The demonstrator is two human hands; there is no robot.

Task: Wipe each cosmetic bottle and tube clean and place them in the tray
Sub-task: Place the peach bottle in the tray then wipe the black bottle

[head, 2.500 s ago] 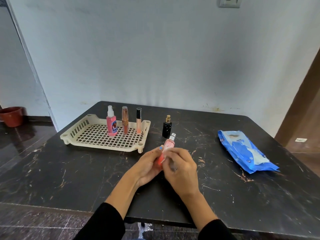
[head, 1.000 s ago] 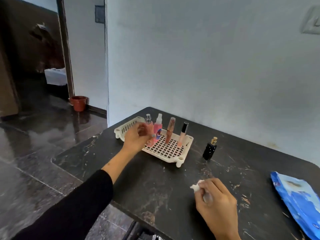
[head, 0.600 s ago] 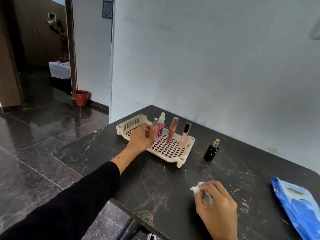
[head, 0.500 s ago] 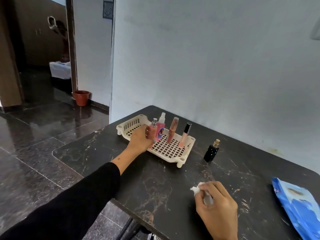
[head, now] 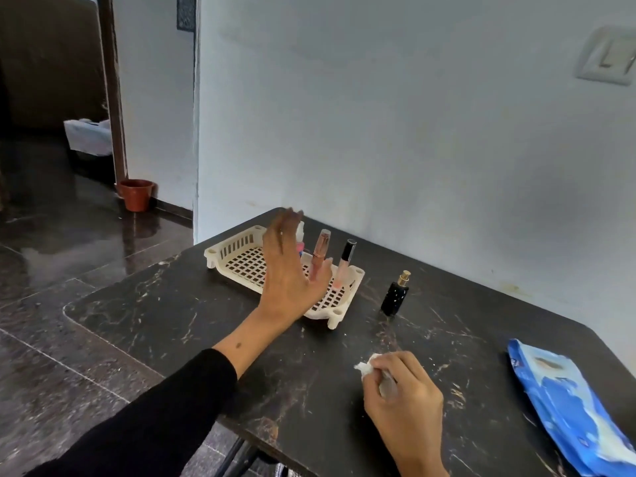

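The black table (head: 213,325) carried the cream tray (head: 241,251), where tubes and a partly hidden pink bottle (head: 300,247) stood upright. The left hand (head: 287,280) hovered there, fingers spread, empty. The right hand (head: 402,397) clutched a white wipe (head: 364,367). A black bottle (head: 395,297) stood just beside the tray.

A lived-in home room is showing: a black marble-patterned table (head: 241,339) standing by a plain white wall (head: 378,132), glossy dark tiled floor (head: 51,270), terracotta pot (head: 135,194) sitting beside a doorway

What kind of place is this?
Probably a home: a wall switch, a doorway to another room, a polished floor, and cosmetics in a tray on a table.
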